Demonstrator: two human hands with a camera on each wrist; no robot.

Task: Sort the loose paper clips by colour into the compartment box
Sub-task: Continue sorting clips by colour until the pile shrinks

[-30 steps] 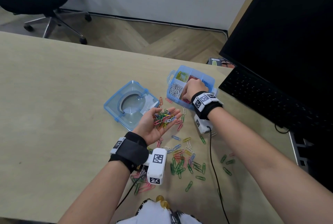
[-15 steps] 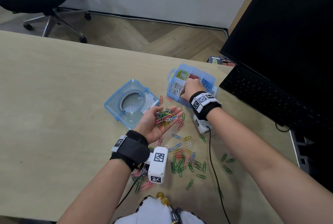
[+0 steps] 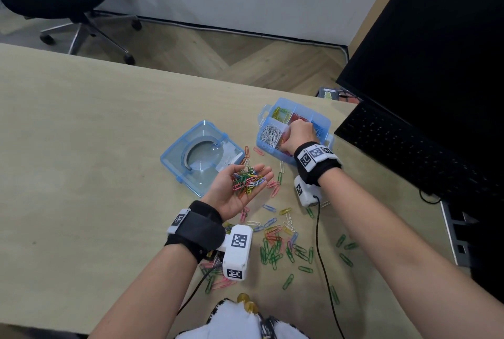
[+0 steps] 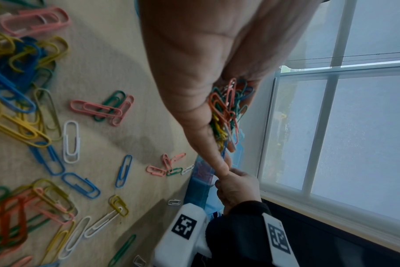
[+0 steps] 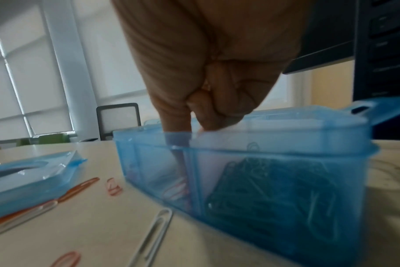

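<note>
Clips of mixed colours are cupped in the left hand, palm up, fingers relaxed and spread, near and left of the box. The right hand is lowered into the box w/ fingertips bunched together at a divider wall; whether a clip is pinched there cannot be told, since the tips are hidden by the wall in the right wrist view and by the hand's back in the head view. More clips are scattered on the desk near the person. The lid lies flat, left of the box.

Risks, as judged: a clip could be dropped on the wrong side of the divider, since the fingers sit right at a wall between two compartments. The pile in the palm could also slide off if the left hand is tilted, as nothing is closed over it.

Only the head view shows the compartments from above: white clips near-left, yellow far-left, red in the middle, blue far-right. Only the right wrist view shows, through the box wall, a dark clip mass in the nearest compartment and a few reddish clips beside it. Desk clips are seen close up in the left wrist view only.
</note>
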